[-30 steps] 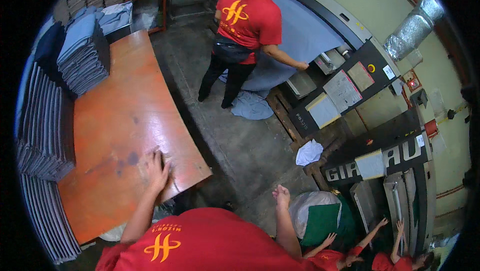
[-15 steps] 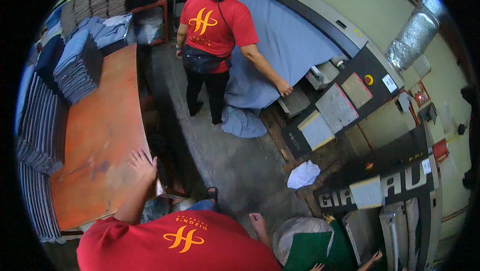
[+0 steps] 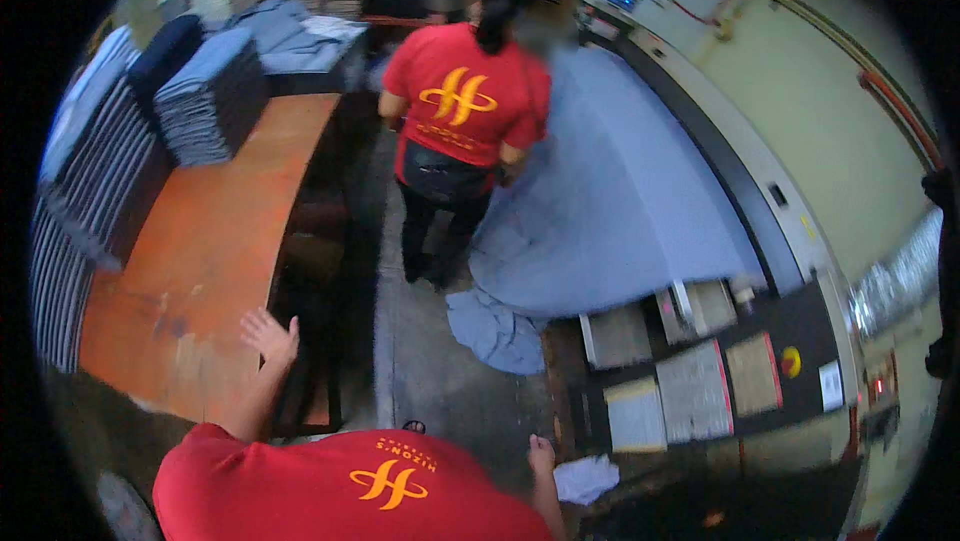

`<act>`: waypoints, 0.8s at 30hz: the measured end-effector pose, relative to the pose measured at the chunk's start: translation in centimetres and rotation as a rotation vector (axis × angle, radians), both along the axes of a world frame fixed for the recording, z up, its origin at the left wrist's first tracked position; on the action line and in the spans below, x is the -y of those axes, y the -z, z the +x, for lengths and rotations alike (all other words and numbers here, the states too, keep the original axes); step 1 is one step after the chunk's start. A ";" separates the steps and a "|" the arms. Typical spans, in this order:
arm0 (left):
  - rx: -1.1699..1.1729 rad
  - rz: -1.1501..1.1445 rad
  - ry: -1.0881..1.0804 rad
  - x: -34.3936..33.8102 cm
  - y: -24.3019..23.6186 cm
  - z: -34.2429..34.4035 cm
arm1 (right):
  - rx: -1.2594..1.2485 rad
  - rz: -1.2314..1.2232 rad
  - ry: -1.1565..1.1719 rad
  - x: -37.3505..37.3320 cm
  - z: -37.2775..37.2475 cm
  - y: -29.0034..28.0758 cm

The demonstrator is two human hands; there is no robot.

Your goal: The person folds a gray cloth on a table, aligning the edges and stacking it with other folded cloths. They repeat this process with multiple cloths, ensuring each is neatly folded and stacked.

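My left hand (image 3: 270, 335) is open, its fingers spread, at the edge of an orange-topped table (image 3: 225, 241). Whether the palm rests on the board or hovers beside it, I cannot tell. Low in the view, my right hand (image 3: 541, 453) hangs with curled fingers and shows nothing in them. A crumpled white cloth (image 3: 588, 479) lies close by that hand. Folded blue-grey cloths stand in a stack (image 3: 205, 101) on the table, with a taller stack (image 3: 95, 161) along its left side.
Ahead, a person (image 3: 465, 106) in a red shirt stands beside a long machine with a wide blue sheet (image 3: 640, 191) draped over it. Some of the cloth (image 3: 497, 329) lies bunched on the floor (image 3: 430, 381). Papers (image 3: 693, 391) are fixed to the machine's dark end panel.
The view has swung right and forward; the sheet and machine look nearer. The person ahead has drawn in the outstretched arm. The green cloth and hands at lower right have left view.
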State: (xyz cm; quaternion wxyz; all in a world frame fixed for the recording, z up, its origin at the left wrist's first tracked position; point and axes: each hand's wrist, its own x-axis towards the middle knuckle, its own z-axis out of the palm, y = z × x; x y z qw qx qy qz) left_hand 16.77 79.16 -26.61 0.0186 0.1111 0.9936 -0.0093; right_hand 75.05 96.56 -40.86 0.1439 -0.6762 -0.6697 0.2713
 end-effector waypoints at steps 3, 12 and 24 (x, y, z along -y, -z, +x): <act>-0.019 0.085 -0.030 -3.7 1.1 0.1 | 0.032 0.022 -0.006 -6.6 0.0 0.9; 0.328 0.643 0.346 -13.2 4.6 8.0 | -0.418 -0.581 0.560 -27.6 1.0 11.0; 0.775 0.441 0.659 -23.6 0.7 16.5 | -0.037 -0.479 0.387 -42.4 -9.0 16.7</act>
